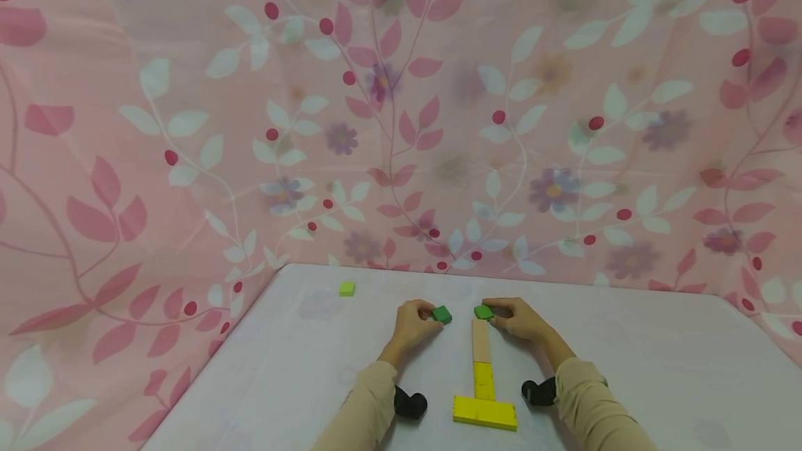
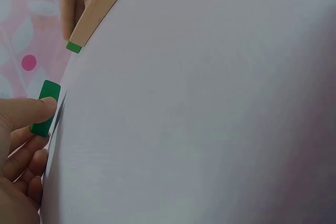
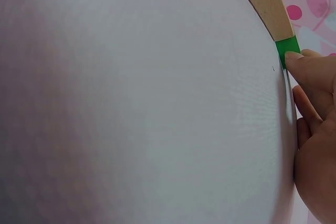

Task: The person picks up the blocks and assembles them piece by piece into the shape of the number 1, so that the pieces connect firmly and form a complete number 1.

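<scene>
Between thumb and fingers, my left hand [image 1: 415, 328] pinches a dark green block [image 1: 441, 314], held just left of a row of blocks. My right hand [image 1: 523, 319] pinches a lighter green block [image 1: 483, 312] at the far end of that row. In the right wrist view this green block [image 3: 287, 49] touches the end of the plain wooden block [image 3: 268, 3]. Nearer to me, the wooden block [image 1: 480, 341] meets a yellow block [image 1: 484, 380]. A wider yellow block [image 1: 484, 413] lies crosswise at the near end, forming a T-like shape.
A light green block [image 1: 347, 289] lies by itself at the back left of the white table [image 1: 301, 367]. Black wrist-camera mounts [image 1: 410, 404] stick out inward from both sleeves. A pink floral cloth [image 1: 401, 124] hangs behind the table.
</scene>
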### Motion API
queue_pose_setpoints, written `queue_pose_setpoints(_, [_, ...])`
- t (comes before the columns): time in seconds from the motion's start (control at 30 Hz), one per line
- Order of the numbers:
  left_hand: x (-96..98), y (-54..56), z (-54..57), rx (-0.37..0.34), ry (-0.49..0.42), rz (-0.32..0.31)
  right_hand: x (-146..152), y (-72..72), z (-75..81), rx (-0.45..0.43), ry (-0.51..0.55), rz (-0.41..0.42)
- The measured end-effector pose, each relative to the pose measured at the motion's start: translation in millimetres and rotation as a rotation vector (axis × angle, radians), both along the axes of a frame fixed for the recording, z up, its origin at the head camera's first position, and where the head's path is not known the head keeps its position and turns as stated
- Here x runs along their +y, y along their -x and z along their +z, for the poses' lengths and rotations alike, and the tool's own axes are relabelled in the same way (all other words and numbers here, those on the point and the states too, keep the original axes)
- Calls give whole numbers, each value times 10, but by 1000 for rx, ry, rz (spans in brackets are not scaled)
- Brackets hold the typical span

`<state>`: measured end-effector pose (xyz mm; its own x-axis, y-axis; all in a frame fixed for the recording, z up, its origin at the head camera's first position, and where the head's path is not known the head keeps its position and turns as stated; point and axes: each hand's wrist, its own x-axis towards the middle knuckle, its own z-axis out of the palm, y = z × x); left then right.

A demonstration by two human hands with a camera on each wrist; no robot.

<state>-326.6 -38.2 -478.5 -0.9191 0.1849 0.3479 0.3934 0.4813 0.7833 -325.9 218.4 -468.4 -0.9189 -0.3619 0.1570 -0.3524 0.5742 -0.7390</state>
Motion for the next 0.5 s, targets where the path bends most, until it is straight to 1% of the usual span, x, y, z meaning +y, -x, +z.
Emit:
queue_pose_setpoints(0.17, [52,13,-16,-6,16,-4,5,-4,6,-2,-1,3])
queue_pose_setpoints(0.27, [85,9,-12,-24,18,-12,5,-11,12,-1,12,13])
queue_pose_setpoints(0.37, [118,9,-9,-35,32,-13,2,-13,9,13,19,25])
queue_pose_setpoints(0.4, [129,10,-7,-40,34,-11,0,-12,7,31,6,32])
queue_pose_setpoints(0.5, [162,14,-5,-28,43,-9,-6,-9,8,42,0,41])
